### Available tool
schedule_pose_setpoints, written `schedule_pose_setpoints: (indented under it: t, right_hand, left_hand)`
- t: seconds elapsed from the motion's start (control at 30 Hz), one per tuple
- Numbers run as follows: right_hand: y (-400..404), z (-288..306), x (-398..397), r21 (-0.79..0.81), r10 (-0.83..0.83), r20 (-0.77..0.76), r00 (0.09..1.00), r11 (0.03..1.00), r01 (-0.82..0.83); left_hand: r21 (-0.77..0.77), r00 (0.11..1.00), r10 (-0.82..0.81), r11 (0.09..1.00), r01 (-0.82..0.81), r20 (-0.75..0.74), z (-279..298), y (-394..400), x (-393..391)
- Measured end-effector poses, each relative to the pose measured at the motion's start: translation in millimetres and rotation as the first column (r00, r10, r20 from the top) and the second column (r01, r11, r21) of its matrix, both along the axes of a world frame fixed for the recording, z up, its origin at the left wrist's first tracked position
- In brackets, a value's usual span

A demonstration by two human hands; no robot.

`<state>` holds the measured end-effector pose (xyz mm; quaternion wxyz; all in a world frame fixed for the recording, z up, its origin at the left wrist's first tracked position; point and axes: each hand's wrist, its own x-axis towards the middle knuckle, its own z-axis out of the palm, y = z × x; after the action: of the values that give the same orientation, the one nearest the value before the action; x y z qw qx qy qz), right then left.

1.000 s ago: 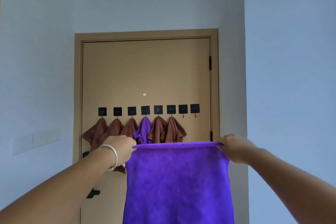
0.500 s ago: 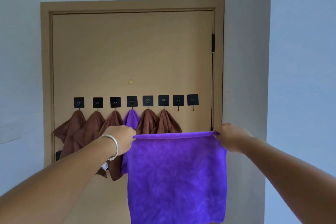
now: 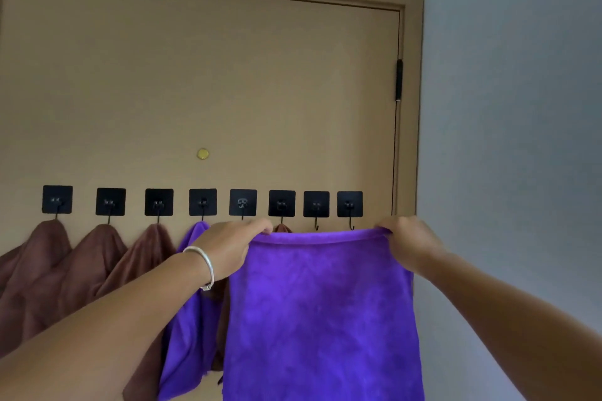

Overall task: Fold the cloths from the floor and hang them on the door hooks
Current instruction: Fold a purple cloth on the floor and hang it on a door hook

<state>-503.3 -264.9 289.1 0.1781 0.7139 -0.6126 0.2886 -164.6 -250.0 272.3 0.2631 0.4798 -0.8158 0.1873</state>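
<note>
A purple cloth [image 3: 322, 312] hangs spread between my hands, close in front of the tan door [image 3: 202, 81]. My left hand [image 3: 228, 247], with a silver bracelet on the wrist, pinches its top left corner. My right hand [image 3: 410, 244] grips the top right corner. A row of black square hooks crosses the door. The two rightmost hooks [image 3: 316, 205] [image 3: 350, 205] are bare, just above the cloth's top edge. Brown cloths [image 3: 97, 257] hang on hooks at the left. Another purple cloth [image 3: 192, 319] hangs from the fourth hook. A brown cloth tip [image 3: 282, 228] peeks behind the held cloth.
The door frame [image 3: 413, 101] and a black hinge [image 3: 399, 80] stand at the right, with a grey-blue wall [image 3: 511, 107] beyond. A small brass peephole [image 3: 202, 154] sits above the hooks.
The view has closed in on the door, so the hooks look larger. The held purple cloth now has its top edge just below the two bare hooks on the right.
</note>
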Motion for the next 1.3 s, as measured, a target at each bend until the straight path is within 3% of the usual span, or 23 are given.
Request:
schedule_pose_setpoints:
  t: [0.1, 0.27, 0.37, 0.53, 0.83, 1.0, 1.2, 1.3]
  right_hand:
    - [-22.0, -1.2, 8.1, -0.055, 0.019, -0.036, 0.999, 0.998, -0.021]
    - [-49.5, -1.9, 12.0, -0.083, 0.111, -0.430, 0.896, 0.983, -0.161]
    - [-64.9, -1.2, 13.0, -0.096, 0.083, -0.509, 0.857, 0.984, -0.153]
    - [-86.3, 2.4, 27.9, -0.094, -0.013, -0.481, 0.877, 0.995, -0.036]
    - [-128.4, -12.5, 57.7, -0.030, -0.071, -0.428, 0.901, 0.998, 0.064]
    - [-140.6, -31.7, 59.6, -0.023, -0.003, -0.371, 0.928, 1.000, -0.006]
    - [-140.3, -67.3, 55.2, 0.097, 0.142, -0.312, 0.939, 0.988, -0.117]
    - [-141.4, -73.9, 53.6, 0.096, 0.150, -0.273, 0.950, 0.987, -0.129]
  left_hand:
    - [-0.124, 0.981, -0.058, 0.989, 0.082, 0.186, -0.6, -27.2, -0.8]
    - [-0.054, 0.950, -0.021, 0.998, 0.040, 0.311, 6.9, -58.7, -12.7]
    - [-0.151, 0.902, 0.074, 0.988, -0.010, 0.424, 7.4, -68.6, -24.2]
    - [-0.178, 0.918, 0.236, 0.966, -0.186, 0.320, 13.0, -85.9, -52.4]
    - [-0.035, 0.844, 0.375, 0.919, -0.393, 0.383, 11.8, -120.2, -93.9]
    - [-0.009, 0.826, 0.365, 0.916, -0.400, 0.429, -0.7, -132.0, -112.7]
    - [0.236, 0.863, 0.231, 0.901, -0.364, 0.450, -5.4, -117.7, -126.3]
    - [0.273, 0.863, 0.170, 0.904, -0.329, 0.476, -0.8, -113.0, -122.1]
